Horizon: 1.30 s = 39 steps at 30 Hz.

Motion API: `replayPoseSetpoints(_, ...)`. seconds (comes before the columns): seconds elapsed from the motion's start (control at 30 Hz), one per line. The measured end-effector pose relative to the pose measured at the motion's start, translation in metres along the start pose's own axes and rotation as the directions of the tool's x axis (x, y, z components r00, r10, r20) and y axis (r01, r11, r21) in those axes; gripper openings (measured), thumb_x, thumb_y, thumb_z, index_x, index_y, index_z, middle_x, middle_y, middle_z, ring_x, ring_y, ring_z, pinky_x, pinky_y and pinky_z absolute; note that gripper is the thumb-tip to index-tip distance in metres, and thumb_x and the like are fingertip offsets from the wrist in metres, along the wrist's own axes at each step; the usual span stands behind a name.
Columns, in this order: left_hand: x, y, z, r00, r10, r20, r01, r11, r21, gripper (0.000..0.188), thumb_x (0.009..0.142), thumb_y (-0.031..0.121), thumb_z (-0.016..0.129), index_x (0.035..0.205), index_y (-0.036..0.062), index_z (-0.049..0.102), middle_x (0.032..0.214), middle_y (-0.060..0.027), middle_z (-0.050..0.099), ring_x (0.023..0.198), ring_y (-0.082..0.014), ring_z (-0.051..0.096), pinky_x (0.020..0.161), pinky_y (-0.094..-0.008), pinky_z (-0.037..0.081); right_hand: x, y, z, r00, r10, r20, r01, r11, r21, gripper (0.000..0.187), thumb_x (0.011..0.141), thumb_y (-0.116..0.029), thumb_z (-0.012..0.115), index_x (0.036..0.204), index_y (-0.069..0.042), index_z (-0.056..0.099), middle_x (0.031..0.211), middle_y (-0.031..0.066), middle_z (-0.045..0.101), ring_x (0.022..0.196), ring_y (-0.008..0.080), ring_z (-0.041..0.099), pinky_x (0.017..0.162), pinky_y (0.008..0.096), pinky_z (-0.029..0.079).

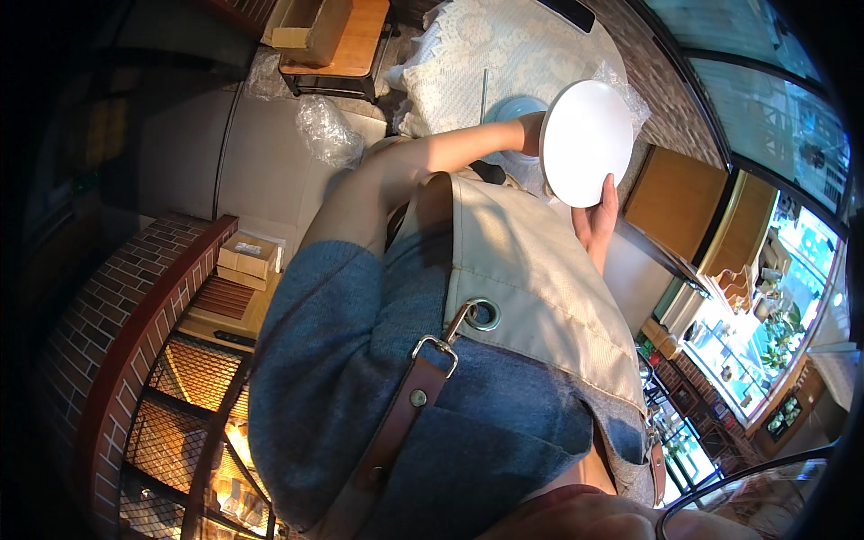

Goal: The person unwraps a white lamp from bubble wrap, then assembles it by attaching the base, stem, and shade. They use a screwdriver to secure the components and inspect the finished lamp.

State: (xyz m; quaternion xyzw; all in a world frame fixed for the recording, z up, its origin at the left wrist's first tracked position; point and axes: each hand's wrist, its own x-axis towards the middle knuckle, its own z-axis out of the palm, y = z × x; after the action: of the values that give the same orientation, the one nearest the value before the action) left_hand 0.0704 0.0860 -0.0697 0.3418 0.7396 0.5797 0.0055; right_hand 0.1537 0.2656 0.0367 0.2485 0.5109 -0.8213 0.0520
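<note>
A round white plate [587, 144] is tilted up off the table, its smooth face turned toward me. My right hand [598, 220] grips its lower edge, with the thumb lying on the face and the other fingers mostly behind it. From the left, my bare forearm reaches across so that my left hand [533, 133] meets the plate's left rim. The fingers of that hand are hidden behind the plate. Just beyond the left wrist, a pale blue round thing [520, 110] rests on the lace-covered table [450, 67]; I cannot make out what it is.
A thin stick [486, 94] is beside the blue thing. Clear bubble wrap [630, 99] lies right of the plate, and more bubble wrap [329, 130] sits left of the table. A dark phone-like slab [569, 13] lies at the far edge. An open cardboard box [306, 31] stands on a wooden stool [364, 40].
</note>
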Motion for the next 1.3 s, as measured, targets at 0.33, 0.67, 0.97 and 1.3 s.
replayPoseSetpoints(0.33,0.008,0.002,-0.008,0.983,-0.16,0.084,0.169,0.98,-0.108,0.037,0.083,0.023,0.068,0.116,0.0057,0.063,0.112,-0.0176,0.067,0.105,-0.0331,0.063,0.091,-0.0396,0.049,0.004,-0.008,0.012,0.984,0.167,-0.054,-0.164,0.985,0.055,0.036,0.099,-0.023,0.053,0.129,-0.003,0.051,0.118,0.0085,0.063,0.107,0.0217,0.059,0.096,0.0386,0.047)
replayPoseSetpoints(0.67,0.003,0.026,-0.017,0.986,-0.158,0.053,0.167,0.936,-0.309,0.045,0.088,0.022,0.069,0.129,0.0116,0.056,0.118,-0.0122,0.065,0.108,-0.0297,0.062,0.091,-0.0378,0.048,0.017,0.013,-0.02,0.811,0.453,0.37,-0.583,0.585,0.563,0.028,0.096,-0.009,0.048,0.121,0.002,0.054,0.083,-0.001,0.064,0.072,0.0092,0.057,0.067,0.0268,0.044)
replayPoseSetpoints(0.97,0.01,0.018,-0.014,0.973,-0.203,0.113,0.214,0.972,-0.099,0.035,0.088,0.028,0.061,0.118,0.0108,0.064,0.11,-0.0159,0.068,0.102,-0.0328,0.064,0.089,-0.0395,0.05,0.005,-0.01,0.006,0.99,0.067,-0.125,-0.075,0.995,-0.064,0.036,0.098,-0.02,0.055,0.13,-0.006,0.05,0.125,0.0102,0.059,0.115,0.0258,0.058,0.099,0.0458,0.048)
replayPoseSetpoints(1.3,0.008,0.015,-0.016,0.989,-0.107,0.098,0.109,0.994,-0.012,0.049,0.084,0.03,0.068,0.126,0.0083,0.06,0.124,-0.0159,0.062,0.113,-0.0276,0.059,0.097,-0.0368,0.046,-0.009,-0.022,0.019,0.992,-0.118,-0.047,0.097,0.939,-0.33,0.04,0.096,-0.019,0.058,0.133,-0.006,0.048,0.128,0.0069,0.057,0.115,0.0215,0.057,0.095,0.0415,0.051)
